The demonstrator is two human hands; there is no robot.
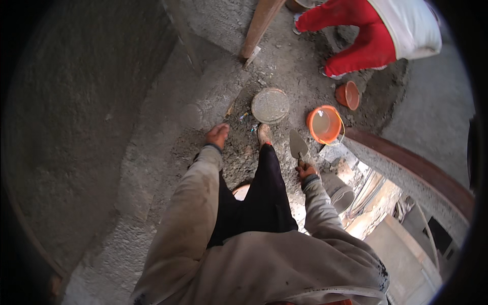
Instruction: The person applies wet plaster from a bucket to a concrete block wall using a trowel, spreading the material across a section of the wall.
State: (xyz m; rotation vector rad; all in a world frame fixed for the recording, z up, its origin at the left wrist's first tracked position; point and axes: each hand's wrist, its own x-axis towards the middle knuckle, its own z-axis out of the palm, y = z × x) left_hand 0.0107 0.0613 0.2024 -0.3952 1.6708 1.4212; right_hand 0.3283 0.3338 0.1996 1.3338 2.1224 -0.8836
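My right hand point(306, 171) is closed round the handle of a pointing trowel point(298, 144). The trowel's leaf-shaped grey blade points away from me, above the dirt floor. My left hand point(217, 135) hangs over rough rubble beside the raised grey ledge, its fingers loosely apart with nothing visible in them. Ahead of my foot stands a round tub point(270, 105), its top covered in grey mortar. Right of it, an orange bucket point(324, 125) with a yellow handle holds murky liquid. Part of another round vessel point(241, 192) shows between my legs.
A person in red trousers point(361, 35) bends over at the far right, near a smaller orange bucket point(348, 95). A wooden post point(262, 28) rises ahead. On my right lie a rolled grey sheet point(339, 193) and a reddish-brown beam point(406, 162); a grey wall point(91, 117) stands left.
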